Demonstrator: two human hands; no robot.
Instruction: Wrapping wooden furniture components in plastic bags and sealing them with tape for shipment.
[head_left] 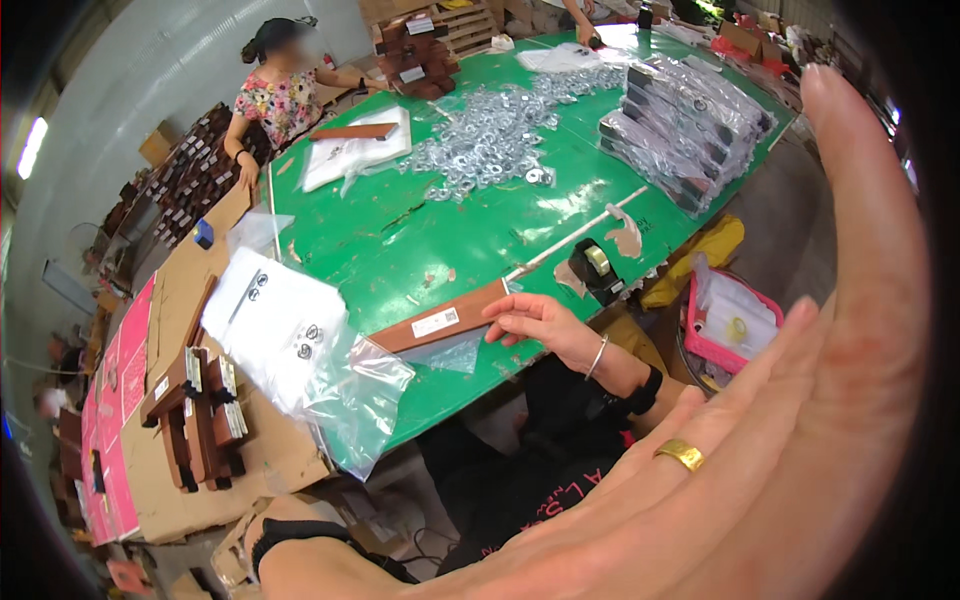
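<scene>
- Head view: a worker's right hand (pixel 545 325) reached the right-hand end of a reddish-brown bar (pixel 468 306), its fingers bent around that corner; whether they grasped the bar or only touched it could not be told.
- The bar, bearing a white label (pixel 435 322), lay at the near edge of a green table (pixel 370 258), beside a sheet of clear plastic (pixel 455 356).
- Close to the lens, the left hand (pixel 765 455) stretched across the right foreground, fingers extended and unclenched, with nothing visible in its grasp; a gold ring (pixel 680 455) circled one finger.
- A black tape dispenser (pixel 603 288) sat just right of the right hand, and a pile of white plastic bags (pixel 275 330) lay left of the bar.
- Beyond spread a heap of metal washers (pixel 490 140), near plastic-wrapped bundles (pixel 690 130).
- Across the table, a co-worker in a floral top (pixel 280 105) stood by a stack of brown pieces (pixel 412 55).
</scene>
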